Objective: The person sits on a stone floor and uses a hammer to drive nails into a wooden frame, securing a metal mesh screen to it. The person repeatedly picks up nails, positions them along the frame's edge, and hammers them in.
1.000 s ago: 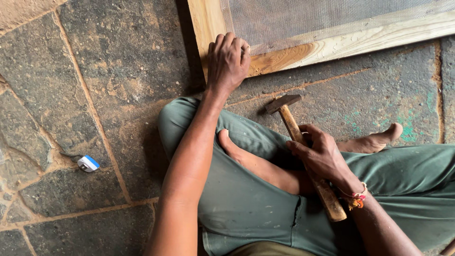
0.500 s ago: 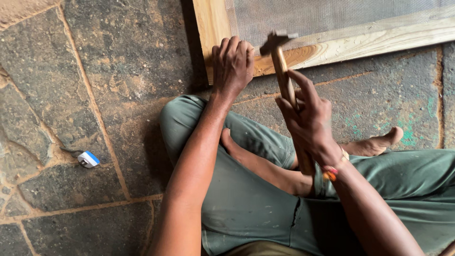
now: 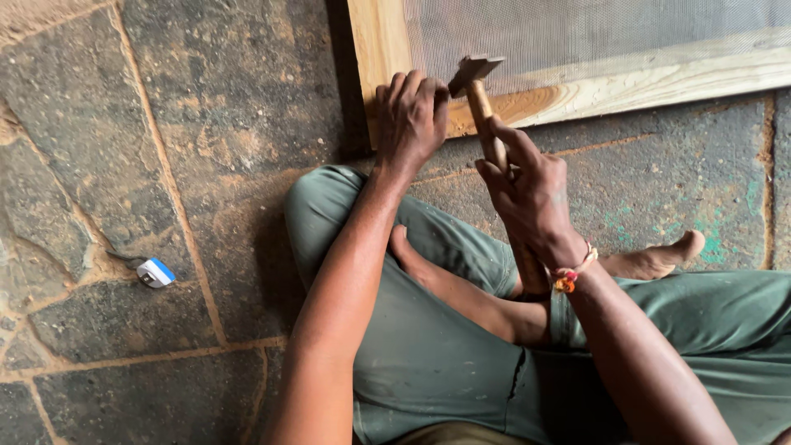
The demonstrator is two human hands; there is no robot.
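Note:
My right hand grips the wooden handle of a hammer, whose metal head hangs just above the corner of a wooden frame covered with grey mesh. My left hand rests curled on that frame corner, fingers bunched right beside the hammer head; whether it pinches anything is hidden. I sit cross-legged in green trousers, bare feet showing.
A stone-slab floor spreads to the left and under the frame. A small white and blue tape measure lies on the floor at the left. A bare foot pokes out at the right.
My right hand lifted the hammer from over my lap up to the frame corner, beside my left hand. The left hand stayed on the frame.

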